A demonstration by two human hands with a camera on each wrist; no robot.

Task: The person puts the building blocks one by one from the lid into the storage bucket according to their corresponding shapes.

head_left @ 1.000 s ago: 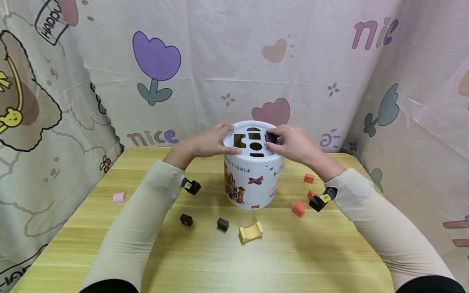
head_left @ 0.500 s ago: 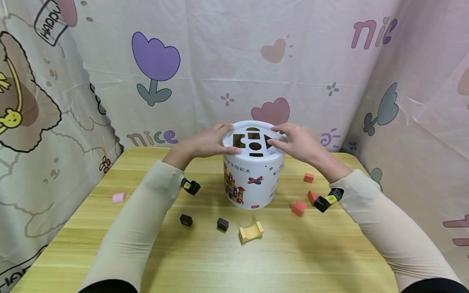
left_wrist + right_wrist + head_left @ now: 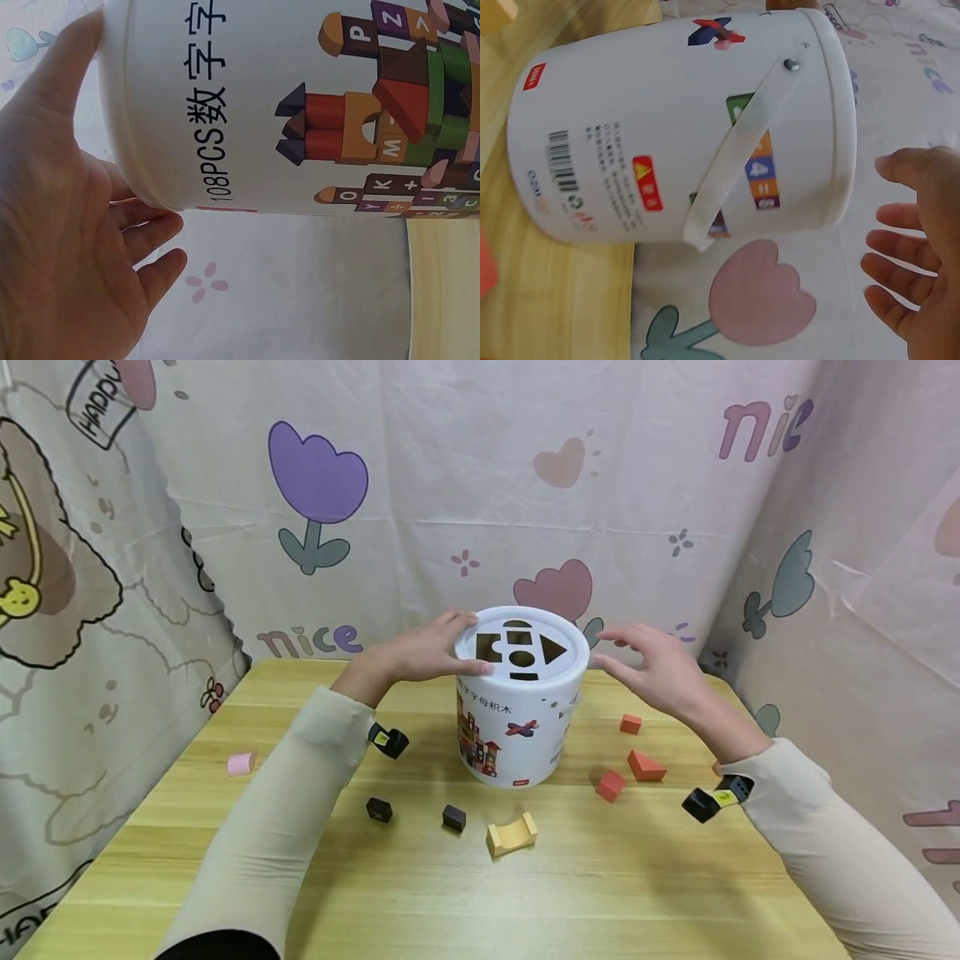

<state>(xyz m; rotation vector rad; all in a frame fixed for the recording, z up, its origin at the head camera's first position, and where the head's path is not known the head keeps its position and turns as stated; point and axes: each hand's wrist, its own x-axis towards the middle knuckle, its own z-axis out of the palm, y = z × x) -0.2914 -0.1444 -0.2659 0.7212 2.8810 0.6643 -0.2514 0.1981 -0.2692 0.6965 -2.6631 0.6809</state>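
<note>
A white toy-block bucket stands upright on the table, its lid cut with shaped holes. My left hand grips the left side of the lid's rim, thumb over the front and fingers round the back. In the left wrist view, that hand's fingertips touch the bucket's edge. To the right of the bucket, my right hand hovers with spread, relaxed fingers, apart from the rim and holding nothing. A triangular hole shows uncovered on the lid's right side. The bucket's handle hangs down its side in the right wrist view.
Right of the bucket lie a red triangular block, a red cube and another red block. In front are two black blocks and a yellow arch block. A pink cylinder lies far left.
One second ago my right hand pinched a dark block at the lid's right hole. The block is now out of sight, and the hand has drawn away to the right. The left hand stays put.
</note>
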